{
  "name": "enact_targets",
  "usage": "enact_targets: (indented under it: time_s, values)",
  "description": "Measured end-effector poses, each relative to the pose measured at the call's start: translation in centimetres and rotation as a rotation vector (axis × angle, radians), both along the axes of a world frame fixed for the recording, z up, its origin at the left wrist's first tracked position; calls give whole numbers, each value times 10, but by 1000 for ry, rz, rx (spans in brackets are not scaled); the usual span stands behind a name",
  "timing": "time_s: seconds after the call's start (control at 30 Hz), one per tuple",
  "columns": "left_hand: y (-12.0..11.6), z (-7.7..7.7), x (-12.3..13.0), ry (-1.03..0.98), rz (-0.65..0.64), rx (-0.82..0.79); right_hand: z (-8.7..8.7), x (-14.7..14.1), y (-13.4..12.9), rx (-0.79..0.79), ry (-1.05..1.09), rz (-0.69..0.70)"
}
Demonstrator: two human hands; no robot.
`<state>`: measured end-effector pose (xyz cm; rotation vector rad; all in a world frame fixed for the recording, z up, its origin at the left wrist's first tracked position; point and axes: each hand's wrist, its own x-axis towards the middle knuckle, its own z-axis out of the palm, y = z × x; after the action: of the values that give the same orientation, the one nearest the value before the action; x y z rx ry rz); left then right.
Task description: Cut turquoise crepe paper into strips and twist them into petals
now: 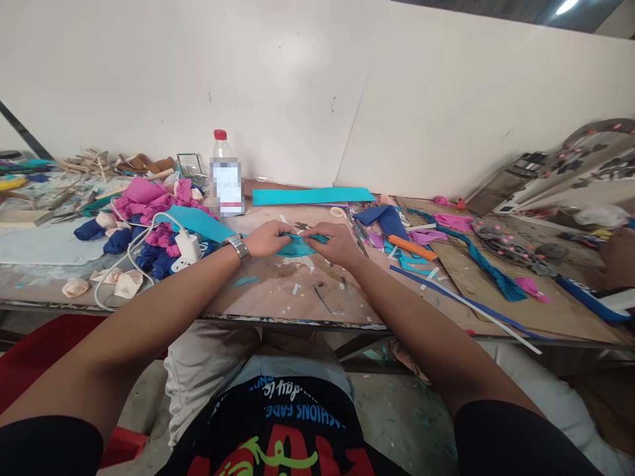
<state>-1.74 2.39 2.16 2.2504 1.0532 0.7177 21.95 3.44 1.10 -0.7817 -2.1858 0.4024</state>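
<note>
A strip of turquoise fabric (297, 247) is stretched between my two hands, low over the middle of the table (268, 301). My left hand (266, 239), with a metal watch at the wrist, pinches the strip's left part. At its right part the fingers of my right hand (335, 242) are closed on it, and a bit of the same turquoise sticks out by them. A longer turquoise band (198, 221) runs from the pile on the left toward my left wrist. Behind my hands, scissors are partly hidden.
Pink and blue fabric flowers (149, 198), a white charger (188, 246) with its cable and a propped phone (227, 188) stand left. A flat turquoise strip (312, 196) lies behind. Rightward are an orange-handled cutter (411, 247), scraps and cardboard (466, 284). Another person's hand (618, 258) is at far right.
</note>
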Motion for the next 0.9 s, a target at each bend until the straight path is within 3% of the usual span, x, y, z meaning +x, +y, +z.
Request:
enact_targets:
  time_s: [0.33, 0.57, 0.9]
  values:
    - [-13, 0, 6, -1, 15, 165, 2, -1, -3, 28, 34, -40]
    - [-10, -2, 5, 42, 117, 332, -1, -1, -3, -18, 31, -78]
    - [-11, -3, 5, 36, 116, 327, -4, -2, 2, -10, 27, -42]
